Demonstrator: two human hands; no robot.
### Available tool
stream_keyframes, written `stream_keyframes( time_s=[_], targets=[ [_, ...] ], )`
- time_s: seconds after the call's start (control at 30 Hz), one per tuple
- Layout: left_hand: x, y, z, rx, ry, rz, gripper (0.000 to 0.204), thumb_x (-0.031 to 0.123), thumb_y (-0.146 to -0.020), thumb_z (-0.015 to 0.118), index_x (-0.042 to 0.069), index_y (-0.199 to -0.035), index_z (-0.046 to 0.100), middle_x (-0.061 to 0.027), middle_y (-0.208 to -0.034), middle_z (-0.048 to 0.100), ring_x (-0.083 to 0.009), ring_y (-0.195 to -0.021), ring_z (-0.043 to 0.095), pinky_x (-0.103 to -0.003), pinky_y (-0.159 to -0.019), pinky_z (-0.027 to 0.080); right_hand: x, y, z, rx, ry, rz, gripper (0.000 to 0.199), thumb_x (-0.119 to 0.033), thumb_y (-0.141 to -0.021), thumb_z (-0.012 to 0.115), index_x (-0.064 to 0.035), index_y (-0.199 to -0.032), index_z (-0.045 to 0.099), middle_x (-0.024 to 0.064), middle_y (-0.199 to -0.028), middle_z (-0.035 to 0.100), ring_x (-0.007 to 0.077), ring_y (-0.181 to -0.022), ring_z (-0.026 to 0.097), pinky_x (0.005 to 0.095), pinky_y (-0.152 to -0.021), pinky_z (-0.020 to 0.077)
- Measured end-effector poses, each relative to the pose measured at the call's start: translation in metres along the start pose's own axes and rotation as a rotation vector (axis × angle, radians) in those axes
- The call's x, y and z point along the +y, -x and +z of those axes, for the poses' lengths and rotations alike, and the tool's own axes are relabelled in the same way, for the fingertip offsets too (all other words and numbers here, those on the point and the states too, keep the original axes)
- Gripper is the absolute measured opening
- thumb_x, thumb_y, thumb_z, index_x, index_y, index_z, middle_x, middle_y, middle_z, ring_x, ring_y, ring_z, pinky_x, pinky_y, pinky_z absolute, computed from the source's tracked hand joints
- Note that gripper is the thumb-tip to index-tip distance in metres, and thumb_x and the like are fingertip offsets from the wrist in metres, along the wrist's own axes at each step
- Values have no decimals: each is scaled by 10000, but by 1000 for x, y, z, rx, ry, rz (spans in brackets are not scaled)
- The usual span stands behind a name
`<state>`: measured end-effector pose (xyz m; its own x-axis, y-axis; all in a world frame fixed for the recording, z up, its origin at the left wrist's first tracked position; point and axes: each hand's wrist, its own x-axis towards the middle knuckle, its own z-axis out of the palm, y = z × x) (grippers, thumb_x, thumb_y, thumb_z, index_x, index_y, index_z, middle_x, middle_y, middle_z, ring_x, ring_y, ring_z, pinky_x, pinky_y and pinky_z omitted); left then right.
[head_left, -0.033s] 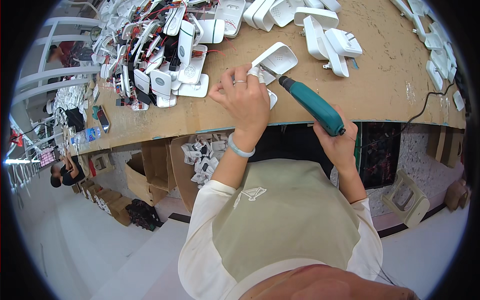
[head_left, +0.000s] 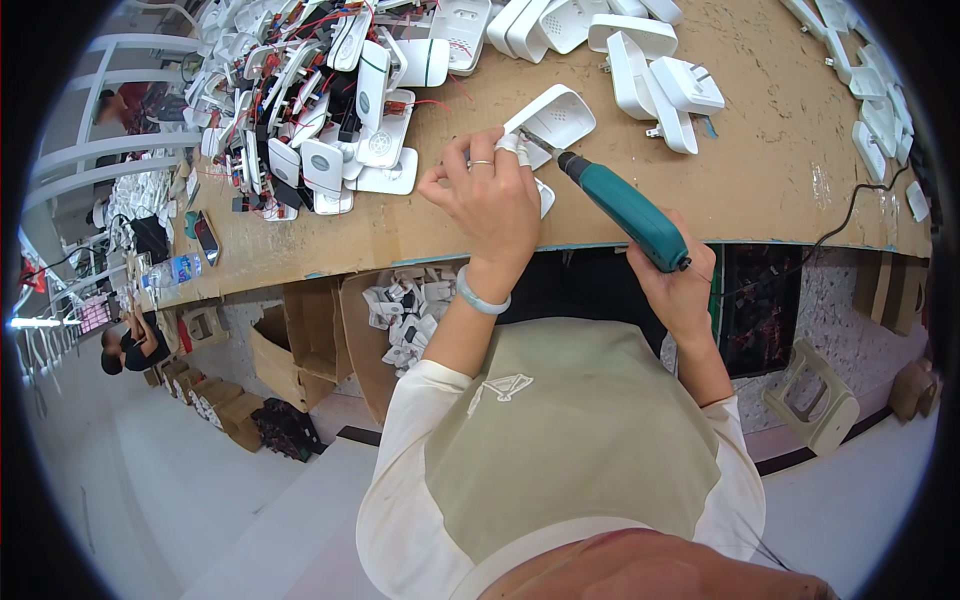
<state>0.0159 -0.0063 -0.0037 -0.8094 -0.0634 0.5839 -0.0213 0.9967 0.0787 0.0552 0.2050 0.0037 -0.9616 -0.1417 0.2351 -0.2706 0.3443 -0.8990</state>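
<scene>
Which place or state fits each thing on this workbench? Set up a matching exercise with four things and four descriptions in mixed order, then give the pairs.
Things:
1. teal electric screwdriver
2. white plastic casing
3. pale bracelet
4. cardboard box of small white parts

Descriptions:
A. under the table edge
B. on the left wrist
C. gripped in the right hand
D. steadied on the bench by the left hand

Pairs: 1-C, 2-D, 3-B, 4-A

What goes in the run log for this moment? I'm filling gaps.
left hand: steadies white casing | right hand: holds teal screwdriver, tip at casing | workbench
</scene>
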Motion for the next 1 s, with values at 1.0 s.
stream_keyframes(
  time_s=[1.0],
  targets=[
    [-24,14,-24,-85,493,-155,144,17,-829,712,-3,-969,687,-147,-983,690,-252,-763,658,-340,-689,526,-3,56,-24,315,-137,206,174,12,-802,786,26,-956,704,45,-874,703,87,-767,648,228,-705,509]
  ],
)
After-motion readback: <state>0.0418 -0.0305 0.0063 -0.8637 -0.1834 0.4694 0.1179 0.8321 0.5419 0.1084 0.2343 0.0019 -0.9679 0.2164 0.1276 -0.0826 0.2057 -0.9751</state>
